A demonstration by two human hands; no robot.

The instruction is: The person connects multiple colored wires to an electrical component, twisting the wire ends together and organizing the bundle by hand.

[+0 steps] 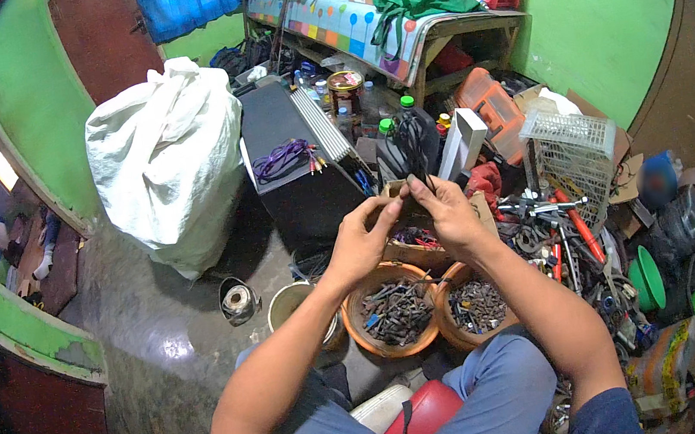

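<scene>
A bundle of black cable (414, 141) rises from between the fingers of my right hand (451, 213), which is closed on it. Close beside it, my left hand (365, 230) has thumb and fingertips pinched together, almost touching the right fingertips. What the left fingers hold, if anything, is too small to make out. Beneath the hands stand two orange-rimmed tubs: the left tub (353, 335) contains many dark small pieces, and the right tub (448, 330) holds smaller dark bits. A cardboard box (408, 254) with coloured wires inside sits just behind the tubs.
A white sack (166, 152) stands at left, beside a black case (289, 202) bearing purple cables (282, 161). Near my left forearm are a pale bucket (287, 304) and a tape roll (238, 300). Tools, including red-handled cutters (579, 228), and a white wire basket (570, 155) crowd the right.
</scene>
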